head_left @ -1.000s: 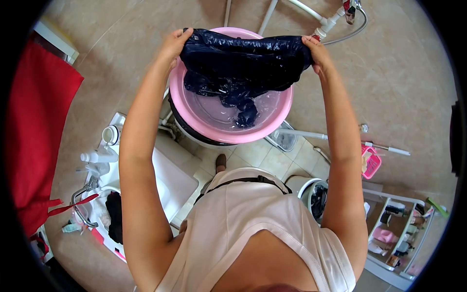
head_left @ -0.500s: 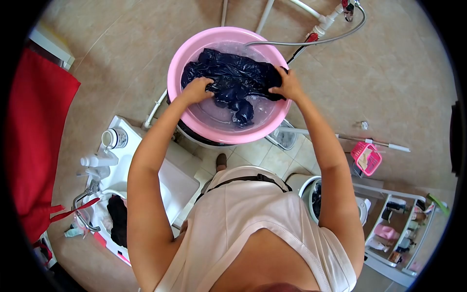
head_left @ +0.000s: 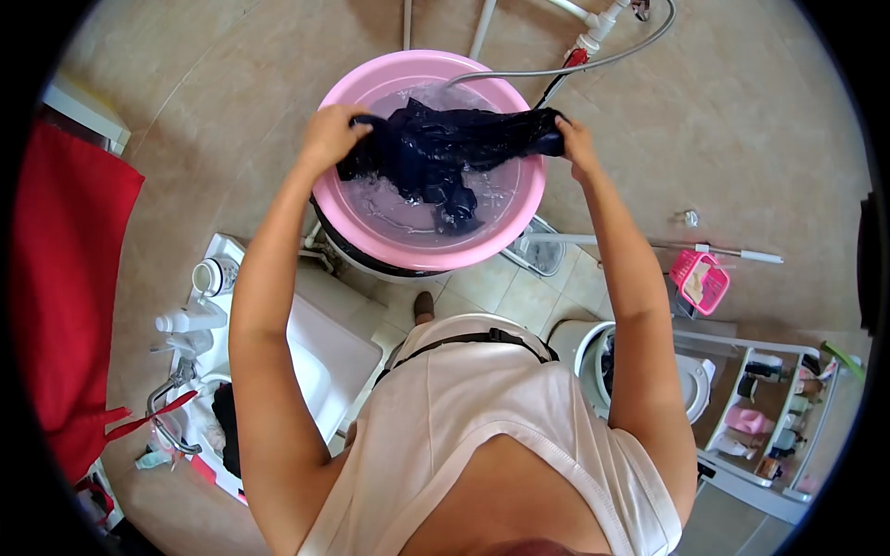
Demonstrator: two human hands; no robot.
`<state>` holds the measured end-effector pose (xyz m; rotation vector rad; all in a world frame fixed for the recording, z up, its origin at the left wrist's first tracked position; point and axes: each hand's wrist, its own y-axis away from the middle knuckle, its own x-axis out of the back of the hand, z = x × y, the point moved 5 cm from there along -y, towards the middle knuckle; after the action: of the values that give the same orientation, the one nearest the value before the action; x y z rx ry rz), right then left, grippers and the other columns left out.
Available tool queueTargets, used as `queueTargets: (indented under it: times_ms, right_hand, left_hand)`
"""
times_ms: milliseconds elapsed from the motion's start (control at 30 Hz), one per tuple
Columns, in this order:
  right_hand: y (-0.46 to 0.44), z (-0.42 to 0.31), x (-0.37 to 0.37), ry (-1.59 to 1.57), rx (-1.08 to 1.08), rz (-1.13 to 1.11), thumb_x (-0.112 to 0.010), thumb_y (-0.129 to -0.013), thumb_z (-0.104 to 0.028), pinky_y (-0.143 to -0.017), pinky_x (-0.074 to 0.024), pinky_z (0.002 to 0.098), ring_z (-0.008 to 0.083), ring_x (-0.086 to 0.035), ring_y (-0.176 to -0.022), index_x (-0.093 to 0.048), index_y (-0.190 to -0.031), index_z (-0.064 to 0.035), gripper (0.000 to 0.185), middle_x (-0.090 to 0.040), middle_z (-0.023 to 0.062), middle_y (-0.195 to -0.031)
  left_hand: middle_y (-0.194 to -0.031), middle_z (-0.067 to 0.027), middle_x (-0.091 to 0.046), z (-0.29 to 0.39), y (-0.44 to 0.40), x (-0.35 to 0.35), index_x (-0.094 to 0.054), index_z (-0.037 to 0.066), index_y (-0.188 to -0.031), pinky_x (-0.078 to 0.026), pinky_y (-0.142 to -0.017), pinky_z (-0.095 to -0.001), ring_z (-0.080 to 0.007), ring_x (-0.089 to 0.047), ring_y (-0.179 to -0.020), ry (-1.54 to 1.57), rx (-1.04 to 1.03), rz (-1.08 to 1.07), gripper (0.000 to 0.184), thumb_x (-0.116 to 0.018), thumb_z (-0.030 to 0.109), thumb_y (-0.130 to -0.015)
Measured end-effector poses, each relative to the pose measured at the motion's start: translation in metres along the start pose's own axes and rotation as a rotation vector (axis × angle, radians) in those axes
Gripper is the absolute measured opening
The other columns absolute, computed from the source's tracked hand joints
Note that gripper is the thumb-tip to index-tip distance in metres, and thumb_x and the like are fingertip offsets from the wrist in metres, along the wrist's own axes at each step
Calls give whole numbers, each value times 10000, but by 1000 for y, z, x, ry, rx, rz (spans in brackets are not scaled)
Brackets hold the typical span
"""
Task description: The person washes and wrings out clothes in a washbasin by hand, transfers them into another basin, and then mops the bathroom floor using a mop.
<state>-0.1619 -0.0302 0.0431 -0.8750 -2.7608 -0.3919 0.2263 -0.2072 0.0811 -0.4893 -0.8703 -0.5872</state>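
Note:
A soaked dark navy garment (head_left: 436,139) stretches across a pink basin (head_left: 431,252) of water; its exact kind I cannot make out. At the basin's left rim, my left hand (head_left: 332,137) is closed on one end of the cloth. My right hand (head_left: 577,146) grips the opposite end just past the right rim, lifting that part out of the water. The middle of the garment sags into the water, with a bunched piece hanging toward me. A grey hose (head_left: 593,63) runs over the basin's far rim, its end at the water.
Left of me stands a white sink (head_left: 320,380) with bottles (head_left: 190,318) and dark cloth (head_left: 225,426). A red cloth (head_left: 69,296) hangs at far left. To the right are a pole (head_left: 649,243), a pink basket (head_left: 700,282), a washing machine (head_left: 593,371) and a shelf rack (head_left: 760,417).
Both hands have risen and moved outward, the left to the left rim and the right beyond the right rim. The garment is now pulled wider between them, its right end raised.

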Motion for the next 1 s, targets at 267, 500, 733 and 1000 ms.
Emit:
queueTargets:
  times_ms: [267, 500, 733, 1000]
  right_hand:
    - [-9, -62, 5, -512, -199, -49, -422, -955, -344, -769, -532, 399, 227, -645, -873, -544, -1140, -78, 346, -643, 93, -1036]
    - [-18, -147, 10, -589, -3, -6, -478, -950, -327, -804, -503, 444, 225, -633, -875, -530, -1123, -52, 329, -638, 88, -1008]
    - [-27, -145, 6, -307, 48, 7, -535, -914, -382, -772, -519, 406, 207, -632, -833, -555, -1093, -41, 385, -635, 78, -964]
    - [26, -86, -103, 671, 514, -40, -641, -798, -419, -864, -478, 397, 357, -631, -941, -634, -1084, 15, 520, -647, 238, -1015]
  left_hand:
    - [-745, -38, -647, 11, -26, 96, -673, 28, -924, -473, -657, -258, -111, -588, -692, 476, -17, 332, 160, -625, 95, -787]
    - [-729, 66, -577, 43, -24, 154, -673, 118, -861, -320, -560, -195, -35, -486, -654, 590, 3, 412, 106, -586, 96, -804]
    - [-734, 52, -589, 49, -13, 137, -671, 108, -845, -332, -560, -200, -57, -501, -660, 650, 104, 363, 119, -592, 78, -761]
    - [-733, -11, -608, 103, -29, 69, -650, 17, -847, -443, -602, -212, -96, -555, -668, 809, 20, 220, 132, -584, 13, -734]
